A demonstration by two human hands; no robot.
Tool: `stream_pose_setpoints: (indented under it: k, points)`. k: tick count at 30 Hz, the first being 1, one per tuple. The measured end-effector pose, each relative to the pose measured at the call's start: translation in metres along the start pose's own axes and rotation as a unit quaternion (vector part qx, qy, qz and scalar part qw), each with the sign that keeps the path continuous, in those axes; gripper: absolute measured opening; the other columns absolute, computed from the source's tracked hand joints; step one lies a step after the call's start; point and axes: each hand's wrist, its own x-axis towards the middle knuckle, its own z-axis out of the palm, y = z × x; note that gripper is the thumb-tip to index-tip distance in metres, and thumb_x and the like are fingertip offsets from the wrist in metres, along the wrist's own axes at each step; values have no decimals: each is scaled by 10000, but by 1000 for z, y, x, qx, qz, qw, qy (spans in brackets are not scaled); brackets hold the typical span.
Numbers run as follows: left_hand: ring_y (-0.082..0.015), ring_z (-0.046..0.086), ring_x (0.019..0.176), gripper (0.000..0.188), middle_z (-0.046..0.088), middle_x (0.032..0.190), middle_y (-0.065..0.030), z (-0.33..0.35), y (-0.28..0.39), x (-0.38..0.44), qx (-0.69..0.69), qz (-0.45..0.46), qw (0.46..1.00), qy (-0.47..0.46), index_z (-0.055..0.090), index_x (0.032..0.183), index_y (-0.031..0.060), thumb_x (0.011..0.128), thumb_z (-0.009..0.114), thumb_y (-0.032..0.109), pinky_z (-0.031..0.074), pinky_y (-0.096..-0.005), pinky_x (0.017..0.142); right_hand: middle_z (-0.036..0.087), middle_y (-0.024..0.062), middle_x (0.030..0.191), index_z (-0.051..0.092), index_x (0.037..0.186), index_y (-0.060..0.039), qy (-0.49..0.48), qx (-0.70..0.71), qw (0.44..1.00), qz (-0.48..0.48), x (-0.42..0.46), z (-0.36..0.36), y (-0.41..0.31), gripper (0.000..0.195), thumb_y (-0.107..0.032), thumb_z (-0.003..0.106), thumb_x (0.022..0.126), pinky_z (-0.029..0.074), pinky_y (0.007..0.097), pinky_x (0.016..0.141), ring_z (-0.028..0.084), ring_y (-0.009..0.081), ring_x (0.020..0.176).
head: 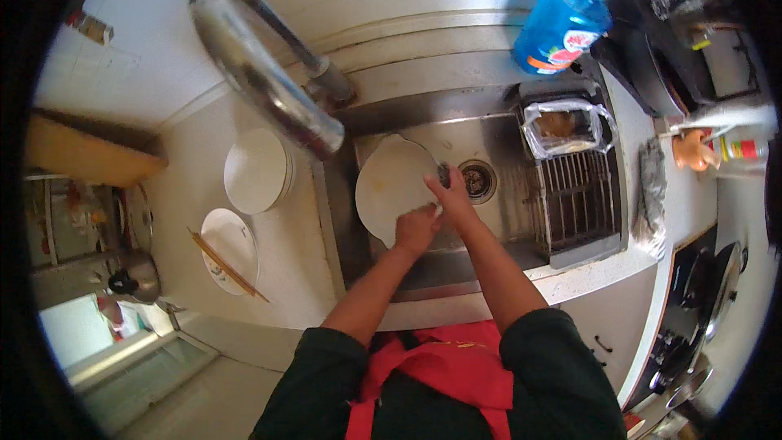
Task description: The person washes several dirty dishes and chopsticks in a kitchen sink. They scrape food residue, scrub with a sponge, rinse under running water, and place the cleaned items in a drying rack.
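Over the stainless steel sink (pixel 513 220), my left hand (pixel 417 230) is closed around a small pale piece whose end shows between the two hands; its kind cannot be told. Close beside it, my right hand (pixel 455 198) has a dark scrubber (pixel 444 175) at its fingertips. Both hands are at the right edge of a large white bowl (pixel 391 186), which lies in the left part of the sink. The drain strainer (pixel 478 181) shows just right of my right hand.
Left of the sink are stacked white bowls (pixel 256 171) and a plate (pixel 229 244) with wooden chopsticks (pixel 229 266) across it. The faucet (pixel 275 73) arches overhead. A blue detergent bottle (pixel 562 27) stands behind; a wire rack (pixel 580 201) and lined container (pixel 565 128) occupy the right side.
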Motion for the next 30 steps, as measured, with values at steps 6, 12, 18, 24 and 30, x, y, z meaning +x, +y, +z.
stream_pose_setpoints:
  k: [6, 12, 18, 24, 30]
  points:
    - [-260, 626, 729, 104, 623, 778, -87, 41, 1, -19, 87, 57, 984, -144, 577, 831, 90, 781, 495, 129, 510, -397, 577, 547, 140, 1045, 416, 1235, -8, -96, -114, 983, 108, -7, -54, 18, 459, -158, 573, 831, 494, 300, 742, 563, 180, 895]
    - [-262, 606, 829, 110, 608, 858, -81, 38, -1, -10, 104, -16, 981, -164, 582, 855, 100, 765, 520, 115, 511, -403, 623, 562, 135, 1039, 450, 1202, 6, 26, 137, 987, 79, -62, -135, -14, 371, -80, 530, 850, 555, 293, 617, 588, 174, 824]
    - [-286, 586, 882, 144, 596, 916, -111, 24, -10, 1, 119, -84, 970, -195, 572, 895, 71, 764, 530, 114, 494, -416, 698, 558, 105, 963, 462, 1166, 8, 171, 112, 976, 77, -53, -228, -28, 345, -145, 546, 869, 556, 290, 571, 576, 161, 802]
    - [-292, 559, 925, 207, 566, 964, -146, -5, -13, -21, -124, -91, 984, -89, 548, 948, 37, 771, 590, 135, 458, -379, 775, 530, 104, 1045, 430, 1166, -5, 201, 180, 957, 109, -18, -252, -26, 404, -237, 566, 865, 525, 297, 588, 561, 190, 843]
    - [-270, 558, 931, 234, 555, 1002, -139, -41, 0, -56, -286, -142, 947, 42, 532, 995, 20, 781, 600, 87, 446, -350, 798, 510, 135, 1134, 360, 1265, 6, 169, 106, 971, 135, -2, -282, 53, 533, -234, 584, 845, 464, 327, 769, 547, 223, 905]
